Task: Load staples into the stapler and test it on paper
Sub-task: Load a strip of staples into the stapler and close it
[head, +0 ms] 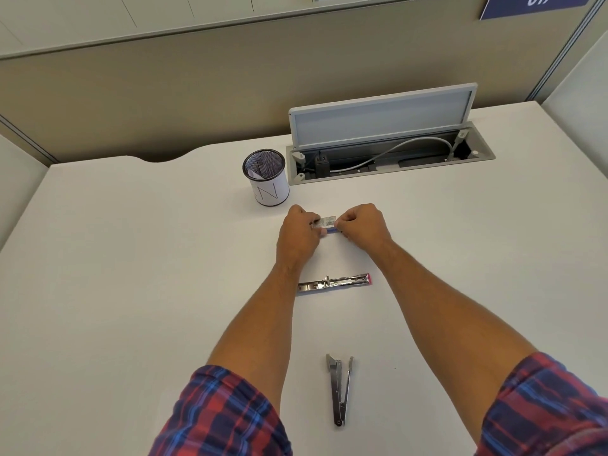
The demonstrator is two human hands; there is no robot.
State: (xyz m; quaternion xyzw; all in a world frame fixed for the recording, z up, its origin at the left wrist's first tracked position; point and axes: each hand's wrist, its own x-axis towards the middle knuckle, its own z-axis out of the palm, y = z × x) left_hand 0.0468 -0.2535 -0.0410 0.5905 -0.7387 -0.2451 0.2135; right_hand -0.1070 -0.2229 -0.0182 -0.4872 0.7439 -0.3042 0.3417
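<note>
Both of the person's hands meet over the middle of the white desk (131, 258), holding a small staple box (327, 222) between them. The left hand (299, 230) pinches the box's left end and the right hand (360, 225) pinches its right end; the fingers of each are curled closed around their end, so only the short middle stretch of the box shows. That stretch bears a pale label with a barcode on top and a blue edge along the near side. Whether the box is open cannot be told.

Nearer the person, between the forearms, a stapler (335, 284) lies crosswise on the desk, unfolded flat so that its metal rail faces up; a pink end shows at the right, and the left forearm covers its left tip. No hand touches it.

Nearer still, close to the desk's front edge, a second metal tool (339, 388) lies lengthwise, its two arms joined at the near end and spread apart at the far end. It lies well apart from the stapler.

Beyond the hands and slightly left stands a mesh pen cup (267, 177) wrapped in white paper. Just to its right, a cable hatch (388, 146) is set into the desk with its lid raised, exposing a grey cable and a black plug. Rolled plaid sleeves (223, 413) in red and blue cover both upper arms.
</note>
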